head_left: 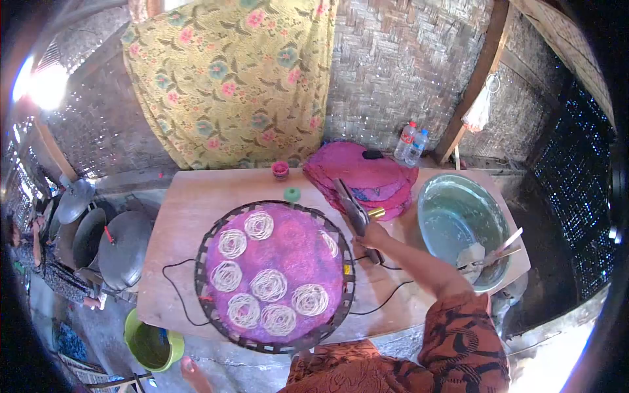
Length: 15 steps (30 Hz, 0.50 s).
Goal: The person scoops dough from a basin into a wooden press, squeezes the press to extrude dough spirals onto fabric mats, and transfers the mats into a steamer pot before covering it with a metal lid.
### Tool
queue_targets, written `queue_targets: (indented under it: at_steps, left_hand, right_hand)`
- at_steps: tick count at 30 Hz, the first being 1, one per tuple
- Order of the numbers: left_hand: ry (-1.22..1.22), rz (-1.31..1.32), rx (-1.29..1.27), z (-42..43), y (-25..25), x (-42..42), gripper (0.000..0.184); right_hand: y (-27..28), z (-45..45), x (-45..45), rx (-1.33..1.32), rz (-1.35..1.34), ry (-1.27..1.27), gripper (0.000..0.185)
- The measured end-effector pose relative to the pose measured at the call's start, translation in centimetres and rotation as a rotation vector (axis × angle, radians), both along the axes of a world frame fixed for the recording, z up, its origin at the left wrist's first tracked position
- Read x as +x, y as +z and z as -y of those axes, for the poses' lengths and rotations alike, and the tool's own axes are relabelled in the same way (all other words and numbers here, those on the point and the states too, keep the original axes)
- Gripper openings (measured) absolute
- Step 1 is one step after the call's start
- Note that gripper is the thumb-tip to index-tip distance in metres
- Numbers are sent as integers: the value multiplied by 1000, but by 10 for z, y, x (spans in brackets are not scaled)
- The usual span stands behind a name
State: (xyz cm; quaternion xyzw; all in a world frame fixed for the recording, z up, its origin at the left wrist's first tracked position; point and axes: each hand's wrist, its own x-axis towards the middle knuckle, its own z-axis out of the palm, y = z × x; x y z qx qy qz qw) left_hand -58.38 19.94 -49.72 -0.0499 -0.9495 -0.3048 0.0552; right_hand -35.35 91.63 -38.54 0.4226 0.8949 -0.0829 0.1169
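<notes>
My right hand [371, 237] is closed around a long dark tool [352, 208] above the table, just right of the round tray. A short gold-coloured cylinder [376, 213] shows beside the tool. The round tray [349, 281] has a dark woven rim and a pink-purple cloth lining. Several pale coiled strand rounds [268, 285] lie flat on the cloth, one near the right rim partly covered by a fold or sheen. A black cable [386, 301] runs over the table near the tray. My left hand is out of view.
Pink folded cloths [354, 171] and two bottles [411, 144] stand at the back. A large basin [452, 196] with utensils is right. A pink cup [280, 171] and green ring [292, 194] sit behind the tray. Dark pans [124, 249], a green bucket [154, 340] and another person [59, 281] are left.
</notes>
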Motion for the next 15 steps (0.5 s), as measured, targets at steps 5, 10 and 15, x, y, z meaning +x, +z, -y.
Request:
queue_targets:
  at_steps: [5,10,15]
  left_hand:
    - [-92,-210,274,20,73,-44,20]
    - [-149,-376,588,-33,218,-53,20]
    - [-700,-139,973,-161,309,-36,30]
  right_hand:
    - [-27,-17,10,46,-435,-398,62]
    - [123,57,33,-315,-906,-293,51]
    - [249,186,70,-1410,-1192,-390,49]
